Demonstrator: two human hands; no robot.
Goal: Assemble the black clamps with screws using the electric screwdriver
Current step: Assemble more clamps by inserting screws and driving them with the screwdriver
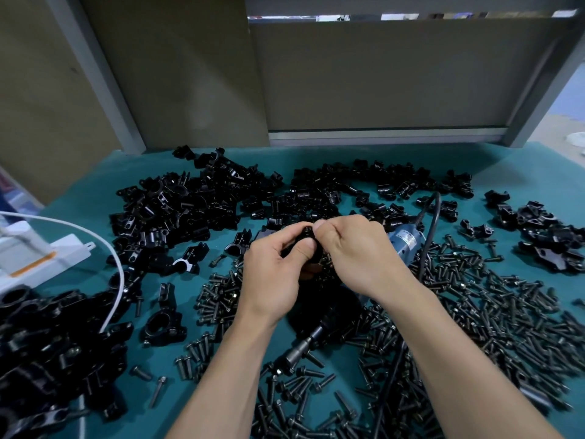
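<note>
My left hand (275,274) grips a black clamp (292,247) at the middle of the table, thumb curled over it. My right hand (351,251) pinches a screw (307,231) at the clamp's top with thumb and forefinger. The electric screwdriver lies on the mat under my right wrist: its blue motor body (405,243) points to the back right and its metal bit end (300,351) lies between my forearms. Loose black screws (474,312) cover the mat to the right and in front. Much of the held clamp is hidden by my fingers.
Heaps of black clamps lie at the back (196,204), at the far right (544,236) and at the near left (47,343). A white power strip (47,261) with a white cable (117,264) sits at the left. The screwdriver's black cord (433,217) curves away. Grey panels close the back.
</note>
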